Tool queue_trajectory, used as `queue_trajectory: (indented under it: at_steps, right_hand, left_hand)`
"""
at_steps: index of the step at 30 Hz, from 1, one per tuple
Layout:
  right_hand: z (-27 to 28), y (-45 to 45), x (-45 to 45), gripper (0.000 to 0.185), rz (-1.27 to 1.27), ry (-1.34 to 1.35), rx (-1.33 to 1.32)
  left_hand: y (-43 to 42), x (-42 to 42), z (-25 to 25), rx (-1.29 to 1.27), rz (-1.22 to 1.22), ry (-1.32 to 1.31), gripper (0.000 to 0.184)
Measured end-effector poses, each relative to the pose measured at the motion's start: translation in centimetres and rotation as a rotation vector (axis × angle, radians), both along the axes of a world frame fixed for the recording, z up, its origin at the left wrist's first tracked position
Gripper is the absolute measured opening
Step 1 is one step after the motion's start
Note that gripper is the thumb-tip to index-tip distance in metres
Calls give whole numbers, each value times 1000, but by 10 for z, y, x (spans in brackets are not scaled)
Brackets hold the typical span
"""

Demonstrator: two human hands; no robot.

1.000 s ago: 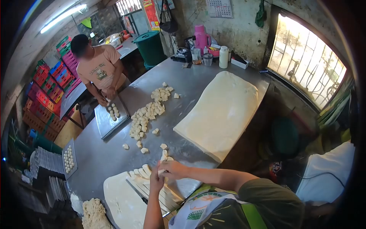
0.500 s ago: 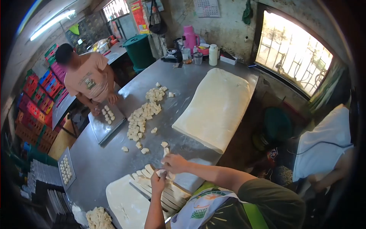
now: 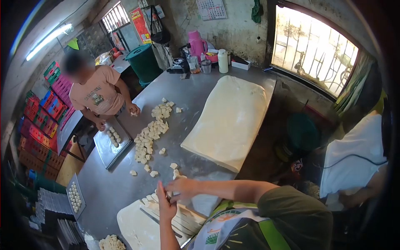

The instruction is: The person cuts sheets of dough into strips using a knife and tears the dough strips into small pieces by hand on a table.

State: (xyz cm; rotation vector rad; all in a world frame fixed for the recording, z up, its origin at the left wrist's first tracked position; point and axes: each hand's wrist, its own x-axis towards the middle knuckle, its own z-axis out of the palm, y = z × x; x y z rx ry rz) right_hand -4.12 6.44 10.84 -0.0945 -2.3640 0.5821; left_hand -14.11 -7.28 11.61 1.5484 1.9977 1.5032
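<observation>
Cream, flat, parallel dough strips (image 3: 186, 221) slant outward from the person on the grey metal counter (image 3: 109, 192); left grip (image 3: 165, 201) nearer, over them; right grip (image 3: 182, 188) just beyond; whether either holds dough is hidden.

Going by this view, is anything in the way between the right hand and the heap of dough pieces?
Nothing tall shows between the right hand and the heap. Only a few loose pieces lie there, low on the table.
</observation>
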Motion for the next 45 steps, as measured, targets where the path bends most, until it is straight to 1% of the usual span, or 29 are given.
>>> queue_trajectory:
  at_steps: [2, 4, 6, 7, 8, 10, 11, 13, 14, 17, 18, 19, 21, 22, 23, 25, 26, 27, 28, 30, 31, 33, 34, 35, 38, 39, 42, 43, 45]
  right_hand:
    - [-6, -9, 3, 38, 330, -56, -175]
    - [-6, -10, 9, 40, 268, -70, -232]
    - [-1, -10, 10, 43, 125, -93, -329]
    - [-5, -6, 11, 43, 130, -88, -331]
    - [-15, -2, 12, 43, 69, -266, -374]
    - [-39, 9, 11, 42, -53, -622, -447]
    - [-50, 19, 12, 42, -49, -619, -443]
    - [-75, 28, 21, 37, -191, -773, -480]
    - [-76, 22, 21, 37, -179, -776, -478]
    - [-74, 2, 21, 34, -43, -134, -284]
    - [-71, -3, 17, 34, -36, -133, -277]
    - [-62, -1, 8, 33, 78, -182, -337]
    - [-53, -19, 5, 30, 310, -308, -491]
    - [-44, -33, 9, 30, 321, -321, -501]
    - [-33, -35, 9, 29, 235, -262, -497]
    - [-12, -36, 8, 29, 59, -134, -493]
    - [-20, -32, 4, 29, 67, -140, -488]
    - [-37, -27, -1, 29, -93, -277, -494]
    - [-47, -27, -1, 29, -252, -416, -496]
    - [-42, -7, 3, 33, -269, -705, -345]
    - [-51, -7, 9, 33, -266, -709, -343]
    - [-86, -14, 19, 34, -356, -451, -123]
    - [-82, -10, 16, 35, -394, -309, -1]
    - [-82, -18, 15, 35, -386, -311, -5]
    - [-23, -32, 11, 47, 65, -454, -277]
    - [-22, -30, 9, 47, 62, -457, -281]
    - [-26, -35, 7, 44, 95, -142, -619]
    - [-27, -35, 6, 44, 98, -138, -621]
    - [-35, -27, 10, 43, -127, -215, -466]
  left_hand:
    - [1, -1, 1, 45, 19, 93, 35]
    - [0, 1, -7, 62, 39, 152, 34]
    - [-2, -2, -26, -254, 23, 72, 27]
    - [-2, -2, -31, -409, 12, 26, 25]
    - [-5, 3, -38, -413, 19, 26, 25]
    - [-7, 29, -26, -753, 21, 255, 18]
    - [-6, 32, -22, -751, 26, 257, 18]
    - [-14, 41, -20, -398, -28, 1, 21]
    - [-19, 41, -19, -216, -47, -121, 23]
    - [-17, 20, -37, -176, 104, 18, 28]
    - [-16, 11, -44, -152, 171, 92, 30]
    - [-5, 6, -35, -136, 173, 101, 30]
    - [4, 14, -28, 60, 130, -32, 25]
    - [-4, 18, -29, 151, 119, -106, 23]
    - [-8, 12, -40, 156, 130, -109, 23]
    - [-14, -9, -68, -139, 34, -42, 33]
    - [-17, -15, -76, -285, -13, -13, 39]
    - [-27, -17, -86, -286, -1, -20, 39]
    - [-36, -9, -79, -329, -97, 50, 38]
    - [-36, -4, -59, -393, -294, 203, 37]
    - [-35, -6, -55, -392, -291, 199, 37]
    - [-38, -10, -48, -324, -185, -66, 33]
    - [-33, -14, -45, -272, -126, -189, 31]
    - [-36, -14, -47, -277, -118, -192, 31]
    - [-12, -11, -56, 147, 55, 268, 28]
    - [-9, -14, -63, 145, 52, 264, 28]
    - [-21, -31, -70, -226, -132, -380, 32]
    - [-19, -29, -72, -227, -129, -376, 32]
    - [-5, -7, -57, -437, -34, -163, 37]
